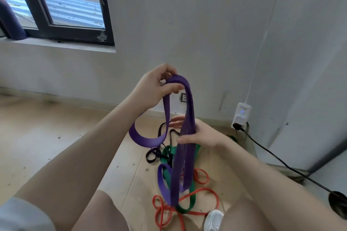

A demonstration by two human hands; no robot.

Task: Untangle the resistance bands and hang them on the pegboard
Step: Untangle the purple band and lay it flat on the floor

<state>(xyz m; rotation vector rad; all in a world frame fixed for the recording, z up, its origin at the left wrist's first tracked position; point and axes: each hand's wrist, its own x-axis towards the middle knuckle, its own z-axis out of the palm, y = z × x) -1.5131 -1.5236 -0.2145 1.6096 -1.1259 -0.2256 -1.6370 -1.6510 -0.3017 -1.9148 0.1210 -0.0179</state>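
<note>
Left hand: the left hand is raised near the centre of the view, forearm running up from 7 o'clock, wrist bent so the palm faces right; thumb and fingertips pinch the top fold of the purple band.
Right hand: the right hand sits lower, at about 5 o'clock from the left hand, forearm entering from 4 o'clock; its fingers point left and close loosely round the band's doubled hanging strands, thumb on the near side.
Purple band: wide and flat, it arches over the left hand's fingers, drops through the right hand and hangs down to the pile; one loop swings out toward 8 o'clock below the left wrist, another curls at the bottom by the green band.
Green band: on the floor under the purple strands, at 6 o'clock from the right hand, crossing the orange one.
Orange band: thin, looped on the floor at the bottom of the pile, near a white shoe.
Black band: narrow, coiled on the floor at 7 o'clock from the right hand.
Floor: pale, with scattered specks.
Wall: grey, with a white plug-in adapter at 3 o'clock and a black cable trailing from it toward 4 o'clock.
Window: dark-framed, at 10 o'clock.
</note>
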